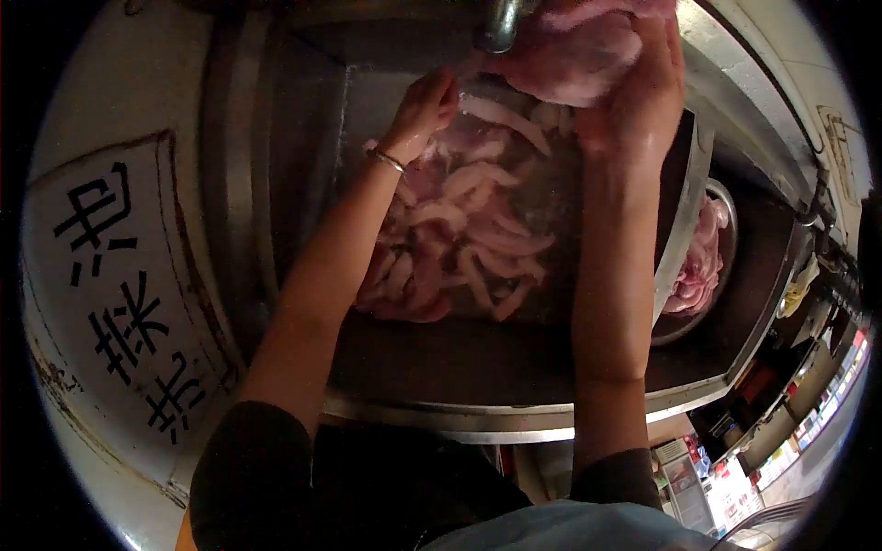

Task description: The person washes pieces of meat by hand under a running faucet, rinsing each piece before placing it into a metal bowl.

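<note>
My right hand [638, 106] holds up a large pink piece of raw meat [574, 60] near the metal faucet [502, 26] at the top. Over the left part of the sink, my left hand [428, 108] is closed, with a bracelet at the wrist; whatever its fingers hold, if anything, is too small to make out. Below both hands, many pale pink meat strips [441, 220] lie in water in the metal sink [386, 367].
A metal bowl [732, 234] of pink meat [701, 262] stands in the right basin, beyond the metal divider [684, 216]. On the left is a white sign [115, 303] with black characters. The sink's front rim [459, 421] runs close to my body.
</note>
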